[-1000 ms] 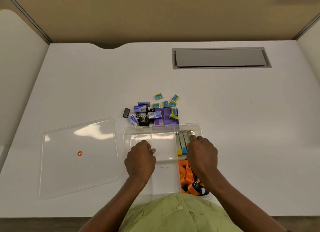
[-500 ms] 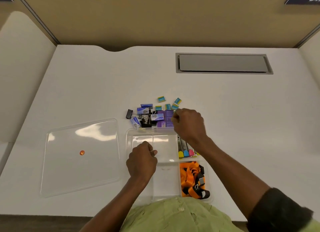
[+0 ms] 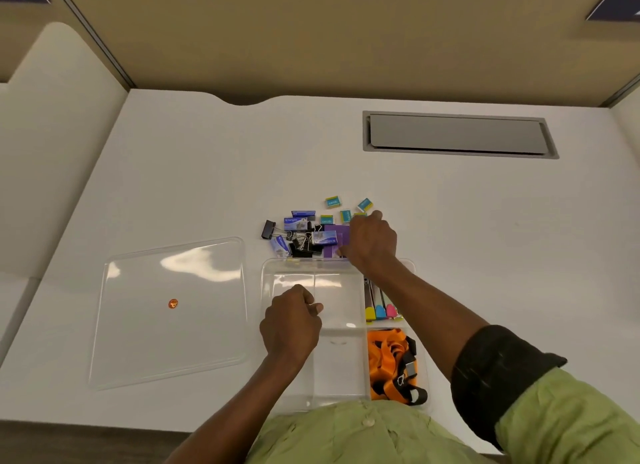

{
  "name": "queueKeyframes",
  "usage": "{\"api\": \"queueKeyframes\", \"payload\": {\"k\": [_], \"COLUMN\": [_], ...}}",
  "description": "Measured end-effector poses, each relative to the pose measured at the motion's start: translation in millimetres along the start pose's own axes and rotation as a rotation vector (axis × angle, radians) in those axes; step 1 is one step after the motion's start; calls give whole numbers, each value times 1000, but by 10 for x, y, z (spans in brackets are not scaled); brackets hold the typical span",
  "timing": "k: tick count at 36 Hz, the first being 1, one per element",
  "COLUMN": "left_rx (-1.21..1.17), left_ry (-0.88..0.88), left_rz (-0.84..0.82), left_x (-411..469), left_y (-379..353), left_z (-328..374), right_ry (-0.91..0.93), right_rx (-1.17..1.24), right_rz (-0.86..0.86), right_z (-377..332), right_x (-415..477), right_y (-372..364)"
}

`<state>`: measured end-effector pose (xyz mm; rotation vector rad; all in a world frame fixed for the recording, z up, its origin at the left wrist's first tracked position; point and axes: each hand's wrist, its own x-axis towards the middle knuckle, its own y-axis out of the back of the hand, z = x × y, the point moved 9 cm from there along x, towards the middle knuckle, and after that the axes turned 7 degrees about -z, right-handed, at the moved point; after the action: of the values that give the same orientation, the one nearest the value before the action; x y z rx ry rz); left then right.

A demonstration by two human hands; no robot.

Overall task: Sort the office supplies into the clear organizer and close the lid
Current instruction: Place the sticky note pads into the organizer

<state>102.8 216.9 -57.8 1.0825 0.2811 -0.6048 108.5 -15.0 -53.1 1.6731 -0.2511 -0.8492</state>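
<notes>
The clear organizer (image 3: 267, 276) sits open at the desk's near edge. Its right compartments hold highlighters (image 3: 380, 311) and an orange lanyard (image 3: 383, 363). Its clear lid (image 3: 166, 342) lies flat to the left. Just beyond the organizer is a pile of black binder clips (image 3: 268, 229), blue staple boxes (image 3: 296, 223), small teal boxes (image 3: 331, 202) and purple pads (image 3: 333, 235). My right hand (image 3: 372, 241) lies over the right side of the pile, fingers bent down onto the pads and teal boxes, and its grip is hidden. My left hand (image 3: 289, 325) rests curled on the organizer's left compartments and holds nothing.
A grey cable hatch (image 3: 457, 134) is set into the desk at the far right. A small orange sticker (image 3: 172, 303) marks the lid. Partition walls stand behind the desk and to the left. The desk's front edge is right below the organizer.
My right hand left the highlighter compartment and reached forward onto the pile beyond the organizer. My left hand stayed on the organizer.
</notes>
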Motion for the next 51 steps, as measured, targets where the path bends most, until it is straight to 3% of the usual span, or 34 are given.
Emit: {"api": "queueKeyframes", "payload": {"k": [13, 22, 25, 31, 40, 44, 51], "left_rx": [-13, -17, -13, -6, -6, -14, -20], "left_ry": [-13, -9, -11, -18, -19, -20, -14], "left_rz": [-12, 5, 5, 8, 2, -9, -9], "left_x": [-26, -8, -3, -10, 6, 11, 7], "left_y": [10, -2, -5, 7, 20, 26, 20], "left_z": [7, -19, -18, 6, 2, -3, -9], "right_ry": [-116, 66, 14, -140, -159, -145, 75], "right_rx": [7, 13, -34, 164, 386, 523, 685], "right_rz": [62, 91, 44, -88, -154, -72, 229], "right_z": [254, 413, 532, 686, 607, 624, 659], "right_x": [42, 182, 214, 217, 366, 381, 191], "right_y": [69, 131, 90, -105, -128, -57, 171]}}
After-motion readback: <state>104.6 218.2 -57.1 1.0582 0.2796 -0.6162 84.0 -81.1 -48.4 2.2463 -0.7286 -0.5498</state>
